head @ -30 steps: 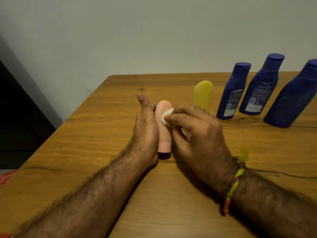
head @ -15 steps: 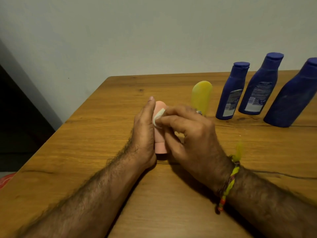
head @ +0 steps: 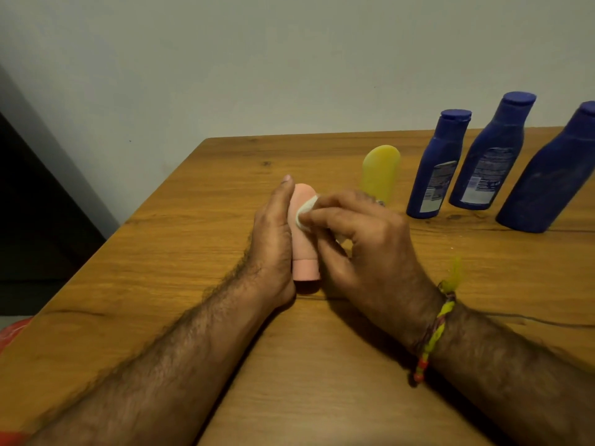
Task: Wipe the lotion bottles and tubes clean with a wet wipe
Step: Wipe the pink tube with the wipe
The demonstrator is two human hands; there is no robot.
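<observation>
A pink tube stands cap-down on the wooden table. My left hand holds it from the left, thumb straight up along its side and fingers hidden behind it. My right hand pinches a small white wet wipe and presses it against the upper front of the pink tube. A yellow tube stands just behind my right hand. Three dark blue lotion bottles stand upright in a row at the right.
The table's left edge runs diagonally, with a dark gap and a red object below it. The wall stands right behind the table's far edge. A thin cable lies on the table by my right forearm.
My right hand has slid the wipe leftward and up across the pink tube. My left thumb has closed in against the tube's side. The bottles have not moved.
</observation>
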